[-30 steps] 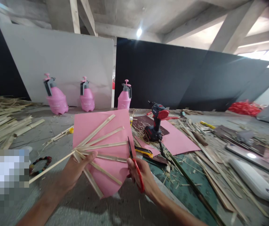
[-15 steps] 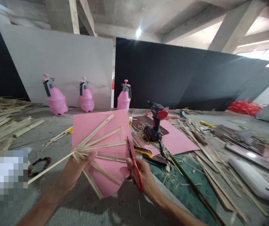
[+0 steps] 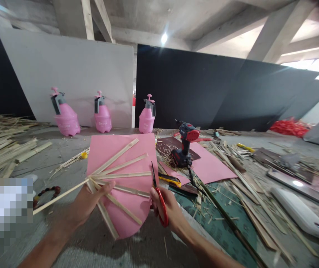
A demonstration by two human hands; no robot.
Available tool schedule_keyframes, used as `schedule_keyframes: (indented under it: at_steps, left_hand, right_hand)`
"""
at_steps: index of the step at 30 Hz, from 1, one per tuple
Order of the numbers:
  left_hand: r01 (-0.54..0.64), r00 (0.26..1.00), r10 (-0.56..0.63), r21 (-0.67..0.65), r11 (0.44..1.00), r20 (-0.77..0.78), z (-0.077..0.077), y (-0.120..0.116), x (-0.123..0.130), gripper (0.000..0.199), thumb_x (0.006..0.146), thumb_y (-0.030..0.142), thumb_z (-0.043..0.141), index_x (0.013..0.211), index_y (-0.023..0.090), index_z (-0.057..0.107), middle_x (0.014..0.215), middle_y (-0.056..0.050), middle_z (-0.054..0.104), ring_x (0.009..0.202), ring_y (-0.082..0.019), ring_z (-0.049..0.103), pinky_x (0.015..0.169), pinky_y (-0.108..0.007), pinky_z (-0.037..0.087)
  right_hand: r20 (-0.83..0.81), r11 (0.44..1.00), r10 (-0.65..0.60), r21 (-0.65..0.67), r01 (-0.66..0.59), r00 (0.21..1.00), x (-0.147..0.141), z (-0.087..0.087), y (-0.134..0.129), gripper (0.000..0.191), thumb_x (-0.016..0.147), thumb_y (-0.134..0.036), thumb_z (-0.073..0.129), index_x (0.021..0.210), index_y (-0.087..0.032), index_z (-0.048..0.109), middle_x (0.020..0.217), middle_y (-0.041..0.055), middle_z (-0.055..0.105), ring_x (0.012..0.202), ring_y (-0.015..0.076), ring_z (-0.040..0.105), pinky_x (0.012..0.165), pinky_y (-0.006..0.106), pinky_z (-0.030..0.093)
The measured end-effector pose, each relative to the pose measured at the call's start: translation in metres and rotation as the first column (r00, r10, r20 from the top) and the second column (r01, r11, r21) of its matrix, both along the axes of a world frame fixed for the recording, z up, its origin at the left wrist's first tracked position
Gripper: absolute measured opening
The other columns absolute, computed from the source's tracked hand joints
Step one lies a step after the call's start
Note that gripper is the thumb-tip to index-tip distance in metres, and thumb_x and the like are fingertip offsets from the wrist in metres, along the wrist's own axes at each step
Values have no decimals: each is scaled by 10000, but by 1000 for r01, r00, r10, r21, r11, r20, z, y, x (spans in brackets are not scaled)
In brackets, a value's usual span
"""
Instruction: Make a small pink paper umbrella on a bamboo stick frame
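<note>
Pink paper (image 3: 133, 182) partly hides the left hand (image 3: 92, 200) pinching it; right hand (image 3: 174, 210) clasps scissors (image 3: 154, 178).

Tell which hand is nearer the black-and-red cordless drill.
Right. In view, the right hand is below the drill and slightly left; the left hand is farther left, also below.

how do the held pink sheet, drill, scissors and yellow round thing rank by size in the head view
1. Pink sheet
2. Drill and scissors: unsure, unranked; the scissors look longer, the drill bulkier but farther off
3. Yellow round thing
</note>
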State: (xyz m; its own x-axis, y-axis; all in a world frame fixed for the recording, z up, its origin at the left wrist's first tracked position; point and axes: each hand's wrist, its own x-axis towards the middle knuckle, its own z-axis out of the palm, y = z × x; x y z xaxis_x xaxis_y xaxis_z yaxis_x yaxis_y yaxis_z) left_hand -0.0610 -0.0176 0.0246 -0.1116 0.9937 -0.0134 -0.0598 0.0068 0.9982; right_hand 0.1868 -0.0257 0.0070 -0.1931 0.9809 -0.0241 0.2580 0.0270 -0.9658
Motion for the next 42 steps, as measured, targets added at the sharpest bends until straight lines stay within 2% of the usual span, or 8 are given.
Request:
schedule_keyframes:
  at_steps: [6, 10, 14, 19, 24, 29, 37, 42]
  left_hand:
    - [59, 998, -59, 42, 997, 2, -5, -1, -3, 573, 716, 424, 851, 1208, 188, 679, 1257, -89, 729, 1258, -323, 613, 1136, -465, 423]
    - [48, 999, -48, 9, 999, -1, -6, -1, -4, 597, 718, 478, 838, 1198, 166, 667, 1219, -111, 738, 1224, -348, 627, 1118, -517, 432]
    - [36, 999, -36, 18, 999, -9, -2, 0, -5, 646, 698, 513, 838, 1211, 158, 671, 1246, -125, 727, 1213, -356, 630, 1114, -519, 435]
    - [67, 997, -66, 29, 997, -39, 3, 0, -8, 556, 708, 485, 831, 1150, 173, 702, 1193, -110, 752, 1201, -352, 640, 1097, -500, 458]
    - [57, 992, -54, 18, 998, -111, 6, -1, -7, 463, 673, 424, 850, 1056, 194, 728, 1137, -78, 772, 1146, -329, 665, 1061, -448, 489]
    - [73, 988, -70, 17, 997, -137, 8, -1, -6, 434, 681, 447, 831, 1015, 186, 738, 1040, -78, 784, 1087, -335, 679, 1009, -450, 517]
    - [84, 980, -79, 16, 996, -181, -1, -1, -10, 331, 705, 457, 820, 907, 208, 742, 941, -67, 773, 989, -320, 685, 937, -424, 538]
    - [70, 984, -67, 15, 997, -164, -4, 1, -12, 402, 697, 442, 836, 1010, 211, 732, 1045, -73, 779, 1035, -320, 686, 970, -425, 529]
  right_hand:
    - [-23, 1000, -15, 22, 16, 1000, 0, -4, -1, 643, 879, -810, 432, 676, -203, 490, 559, -34, 475, 460, 94, 436, 424, 208, 310]
    - [-60, 1000, -10, 10, 11, 998, 1, -12, 3, 631, 867, -807, 470, 698, -199, 500, 557, -33, 490, 446, 95, 465, 416, 204, 325]
    - [-59, 1000, -30, -7, 30, 998, 2, -13, 5, 630, 839, -811, 513, 714, -194, 529, 529, -43, 477, 421, 97, 465, 404, 203, 343]
    - [-78, 999, -24, -49, 20, 997, -1, -5, -1, 660, 815, -854, 478, 747, -199, 528, 554, -45, 463, 448, 105, 470, 415, 207, 371]
    - [-36, 999, -36, 6, 36, 999, -1, 2, -4, 639, 860, -814, 465, 740, -191, 539, 638, -10, 537, 531, 114, 508, 479, 214, 396]
    - [-75, 999, -31, 17, 33, 997, 2, -4, 2, 644, 843, -822, 487, 737, -189, 533, 608, -24, 508, 531, 124, 534, 499, 225, 435]
    - [-63, 1000, -27, 13, 28, 998, 4, -11, 8, 633, 858, -809, 483, 683, -201, 491, 511, -38, 480, 403, 95, 447, 374, 206, 324]
    - [-60, 1000, -16, -13, 15, 998, 2, -8, 5, 654, 831, -838, 480, 713, -195, 504, 594, -11, 531, 458, 102, 487, 400, 204, 359]
